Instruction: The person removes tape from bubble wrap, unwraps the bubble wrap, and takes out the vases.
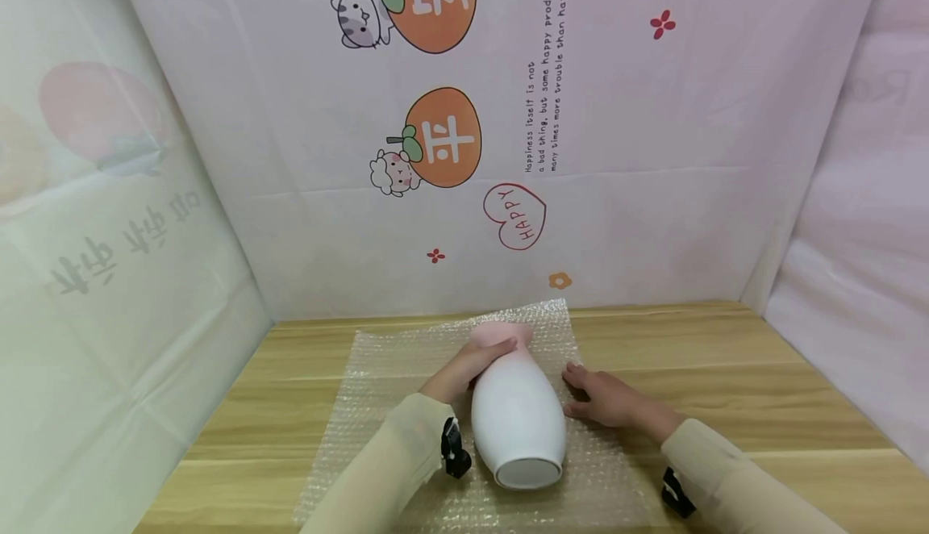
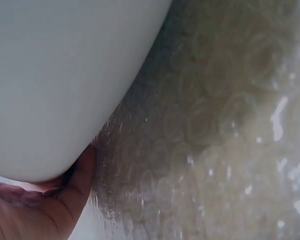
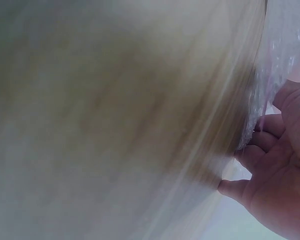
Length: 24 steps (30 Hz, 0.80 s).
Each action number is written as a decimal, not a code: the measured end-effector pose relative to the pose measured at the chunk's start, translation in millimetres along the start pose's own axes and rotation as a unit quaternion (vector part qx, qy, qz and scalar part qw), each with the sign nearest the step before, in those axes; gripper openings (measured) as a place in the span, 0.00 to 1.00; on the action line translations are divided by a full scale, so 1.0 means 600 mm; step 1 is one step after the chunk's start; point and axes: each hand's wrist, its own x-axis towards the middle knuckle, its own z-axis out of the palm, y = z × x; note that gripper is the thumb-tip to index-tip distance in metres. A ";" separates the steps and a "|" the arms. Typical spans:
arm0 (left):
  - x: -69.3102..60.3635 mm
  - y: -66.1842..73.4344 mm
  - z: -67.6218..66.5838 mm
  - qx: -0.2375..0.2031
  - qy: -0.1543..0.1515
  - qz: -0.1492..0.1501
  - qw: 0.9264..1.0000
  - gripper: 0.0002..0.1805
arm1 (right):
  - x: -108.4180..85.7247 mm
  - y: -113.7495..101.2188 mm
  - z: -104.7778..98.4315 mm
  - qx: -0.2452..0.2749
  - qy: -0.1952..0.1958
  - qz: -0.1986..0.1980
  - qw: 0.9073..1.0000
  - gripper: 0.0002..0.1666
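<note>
A vase (image 1: 518,413), white with a pink neck, lies on its side with its base toward me. Beneath it is a sheet of bubble wrap (image 1: 392,413). My left hand (image 1: 475,363) grips the vase around its neck; in the left wrist view, fingers (image 2: 79,192) curve under the white body. At the right edge of the bubble wrap, my right hand (image 1: 606,397) touches the sheet, thumb and fingers apart. The right wrist view shows this hand (image 3: 285,165) with its fingertips against the sheet's edge and the tabletop.
The bubble wrap lies on a wood-grain table (image 1: 689,348). A printed cloth (image 1: 617,219) hangs behind the table, with further cloth at both sides. Each sleeve bears a black wrist device (image 1: 454,449).
</note>
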 end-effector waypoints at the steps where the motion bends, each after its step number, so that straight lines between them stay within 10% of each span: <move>1: 0.000 0.000 0.001 0.003 -0.001 -0.002 1.000 0.49 | 0.000 0.000 0.000 0.001 -0.001 0.002 1.000 0.39; 24: -0.015 0.006 0.001 -0.032 -0.029 -0.045 0.998 0.43 | 0.002 0.005 0.002 0.008 0.000 0.007 1.000 0.40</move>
